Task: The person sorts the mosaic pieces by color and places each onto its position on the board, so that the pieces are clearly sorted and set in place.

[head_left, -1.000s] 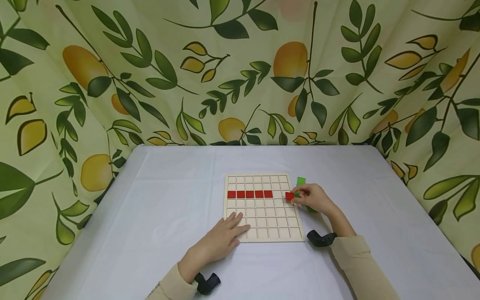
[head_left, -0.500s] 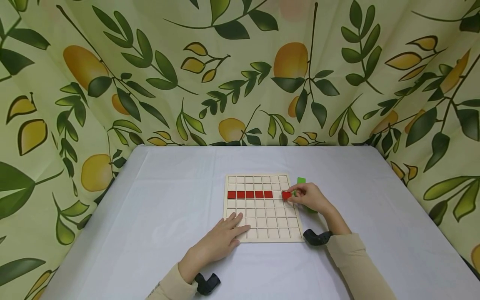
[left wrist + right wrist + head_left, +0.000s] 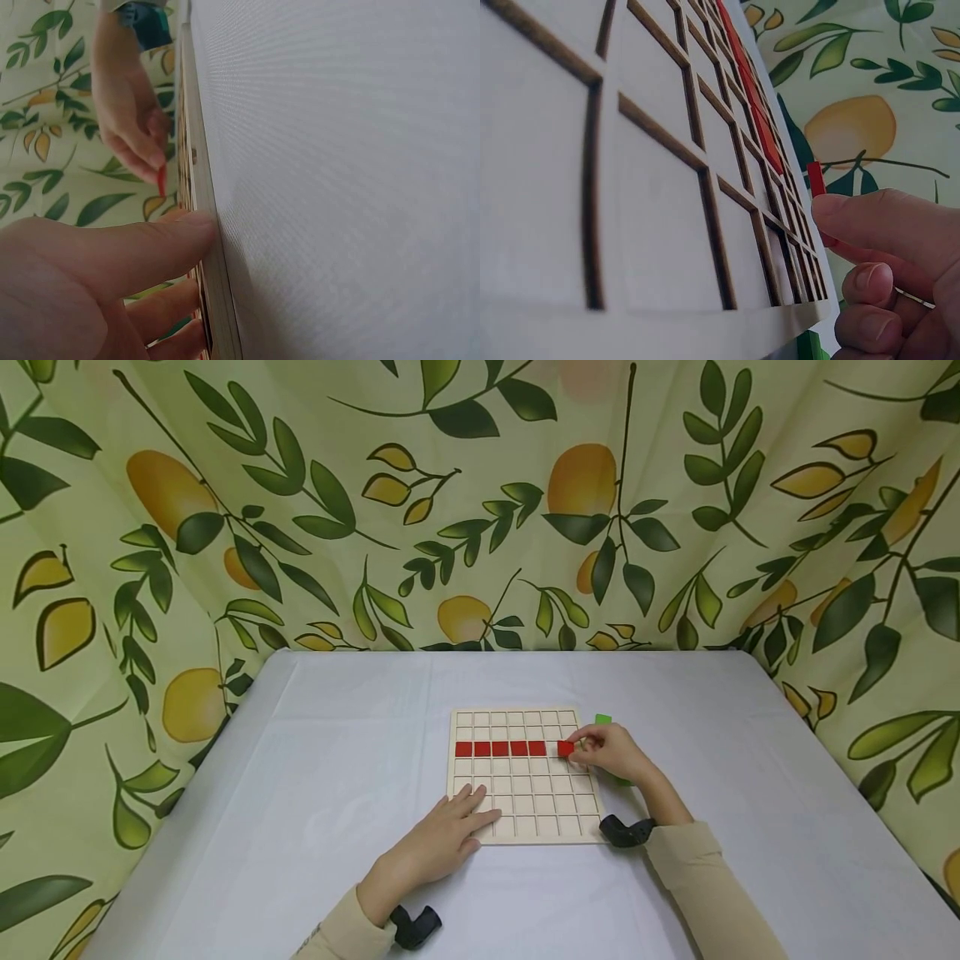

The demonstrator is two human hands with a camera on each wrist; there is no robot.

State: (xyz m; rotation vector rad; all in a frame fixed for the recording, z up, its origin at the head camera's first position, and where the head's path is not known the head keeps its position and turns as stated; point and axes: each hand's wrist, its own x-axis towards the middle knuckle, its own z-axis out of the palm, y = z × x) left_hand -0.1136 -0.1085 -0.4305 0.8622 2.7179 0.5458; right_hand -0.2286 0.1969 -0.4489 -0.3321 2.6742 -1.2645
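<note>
A square wooden grid board [image 3: 525, 839] lies on the white table. Across its third row from the far edge runs a line of several red square tiles [image 3: 500, 749], filling the cells from the left. My right hand [image 3: 617, 753] pinches one more red tile [image 3: 565, 748] between thumb and fingertips, just above that row near the right side. In the right wrist view this held tile [image 3: 815, 176] stands apart from the board's surface. My left hand [image 3: 435, 839] rests with spread fingers on the board's near left corner; the left wrist view shows its thumb [image 3: 150, 251] along the board's edge.
Green pieces [image 3: 603, 719] lie just right of the board, partly hidden behind my right hand. A black wrist device [image 3: 626, 832] sits by the right sleeve, another black device [image 3: 416, 928] by the left. A leaf-and-fruit patterned curtain [image 3: 480, 510] surrounds the white table [image 3: 360, 735].
My right hand has moved left with the red tile, from the board's right edge to over the red row, nearer its last tile. The left hand has stayed in place.
</note>
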